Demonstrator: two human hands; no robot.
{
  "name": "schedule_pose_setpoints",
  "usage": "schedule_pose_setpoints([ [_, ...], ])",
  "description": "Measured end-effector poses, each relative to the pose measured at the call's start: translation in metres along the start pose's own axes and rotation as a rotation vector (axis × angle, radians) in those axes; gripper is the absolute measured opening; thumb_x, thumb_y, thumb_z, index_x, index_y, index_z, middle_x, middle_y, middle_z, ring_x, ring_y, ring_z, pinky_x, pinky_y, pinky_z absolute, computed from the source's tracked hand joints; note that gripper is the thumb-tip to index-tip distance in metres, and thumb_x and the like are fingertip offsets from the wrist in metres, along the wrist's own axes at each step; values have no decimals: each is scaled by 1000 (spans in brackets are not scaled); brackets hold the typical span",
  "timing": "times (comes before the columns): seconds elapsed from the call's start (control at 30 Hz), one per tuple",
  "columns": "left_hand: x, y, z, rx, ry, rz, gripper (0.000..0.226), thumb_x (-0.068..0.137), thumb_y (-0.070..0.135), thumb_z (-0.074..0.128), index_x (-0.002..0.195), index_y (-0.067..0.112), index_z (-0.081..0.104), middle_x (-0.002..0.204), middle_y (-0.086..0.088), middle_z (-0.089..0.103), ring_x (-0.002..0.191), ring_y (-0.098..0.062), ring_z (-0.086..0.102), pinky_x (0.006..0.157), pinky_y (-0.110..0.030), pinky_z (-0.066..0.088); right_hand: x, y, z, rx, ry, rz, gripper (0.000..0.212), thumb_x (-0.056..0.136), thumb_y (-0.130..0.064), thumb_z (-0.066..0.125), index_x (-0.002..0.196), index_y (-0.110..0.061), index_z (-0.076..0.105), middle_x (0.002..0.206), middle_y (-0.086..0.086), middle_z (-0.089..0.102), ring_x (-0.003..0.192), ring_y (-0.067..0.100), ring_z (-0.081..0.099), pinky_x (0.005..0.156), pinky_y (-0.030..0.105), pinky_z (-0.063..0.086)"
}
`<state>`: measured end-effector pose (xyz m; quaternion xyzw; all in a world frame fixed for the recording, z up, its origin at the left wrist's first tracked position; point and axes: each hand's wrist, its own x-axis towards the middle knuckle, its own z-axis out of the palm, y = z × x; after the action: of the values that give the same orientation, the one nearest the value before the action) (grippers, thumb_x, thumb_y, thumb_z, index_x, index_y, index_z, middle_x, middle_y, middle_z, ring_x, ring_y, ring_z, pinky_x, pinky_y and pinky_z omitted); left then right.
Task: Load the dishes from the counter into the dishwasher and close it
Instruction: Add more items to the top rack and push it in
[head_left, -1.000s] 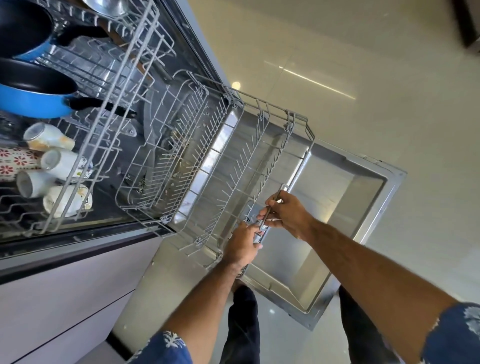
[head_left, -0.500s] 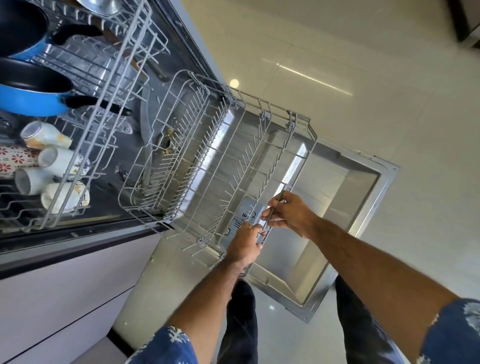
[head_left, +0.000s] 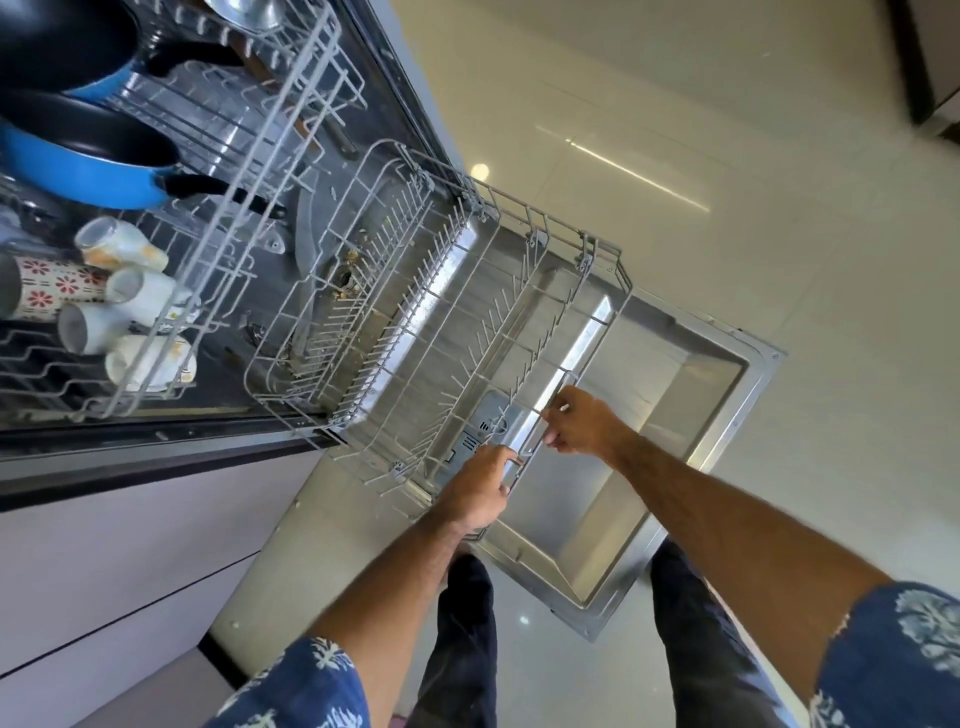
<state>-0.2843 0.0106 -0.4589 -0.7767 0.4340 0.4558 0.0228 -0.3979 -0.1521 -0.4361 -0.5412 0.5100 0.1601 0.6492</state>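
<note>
Lower rack (head_left: 415, 332): grey wire, no dishes in it, pulled halfway out of the dishwasher so that its front half sits over the open door (head_left: 691, 415). Door lies flat, steel inner face up, over a pale glossy floor (head_left: 727, 130).

Left hand (head_left: 480, 488): fingers curled round the front rail of the lower rack, near its left front corner. Right hand (head_left: 582, 423): fingers and thumb pinch the same rail, a little further along it. Both hands hold the rack; neither carries anything else. Forearms bare, blue patterned sleeves at the lower edge of the view.

Upper rack (head_left: 249, 171): also pulled out, above and left of the lower one, loaded. Contents: blue pan (head_left: 88, 166) with black inside and black handle pointing right; a second dark pan (head_left: 62, 47) behind it, partly cut off by the frame; four pale mugs (head_left: 137, 299) lying on their sides in a cluster at the rack's near end; one cup (head_left: 52, 288) with a red flower print just left of them, touching the cluster. A shiny metal vessel (head_left: 244, 13) at the top edge, kind not clear.

Tub floor with spray arm (head_left: 306, 249) visible through the rack wires. Pale cabinet fronts (head_left: 104, 545) below the counter edge at left.
</note>
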Motion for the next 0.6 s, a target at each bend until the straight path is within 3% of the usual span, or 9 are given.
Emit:
schedule_pose_setpoints([
  [0.1, -20, 11, -15, 58, 64, -20, 49, 94, 11, 62, 140, 16, 45, 137, -5, 54, 119, -19, 57, 97, -32, 50, -10, -6, -11, -407, -4, -98, 31, 101, -25, 52, 125, -5, 54, 125, 20, 62, 113, 35, 61, 98, 45, 49],
  [0.2, -46, 29, -35, 141, 203, -34, 52, 95, 23, 63, 142, 19, 42, 137, -3, 54, 121, -18, 55, 102, -35, 47, -34, -24, -24, -744, -5, -255, 42, 101, -31, 51, 137, -11, 44, 137, 17, 54, 123, 35, 53, 102, 46, 46],
  [0.33, -98, 59, -62, 237, 331, -110, 58, 96, 38, 58, 145, 20, 35, 143, -6, 47, 131, -23, 47, 109, -44, 40, -86, -59, -39, -1185, -52, -517, 70, 99, -40, 52, 155, -16, 19, 159, 12, 26, 142, 36, 31, 110, 49, 39],
  [0.47, -153, 85, -71, 276, 370, -214, 69, 95, 45, 53, 152, 19, 23, 154, -10, 31, 142, -31, 33, 113, -51, 33, -132, -79, -47, -1402, -34, -704, 85, 97, -49, 51, 159, -18, 1, 166, 13, 6, 151, 35, 13, 121, 50, 21],
  [0.6, -208, 113, -71, 221, 439, -312, 81, 97, 52, 47, 158, 13, 9, 164, -13, 15, 152, -36, 13, 121, -56, 17, -175, -95, -48, -1526, -7, -795, 87, 98, -53, 47, 159, -15, -1, 166, 15, 0, 152, 35, 8, 122, 53, 15],
])
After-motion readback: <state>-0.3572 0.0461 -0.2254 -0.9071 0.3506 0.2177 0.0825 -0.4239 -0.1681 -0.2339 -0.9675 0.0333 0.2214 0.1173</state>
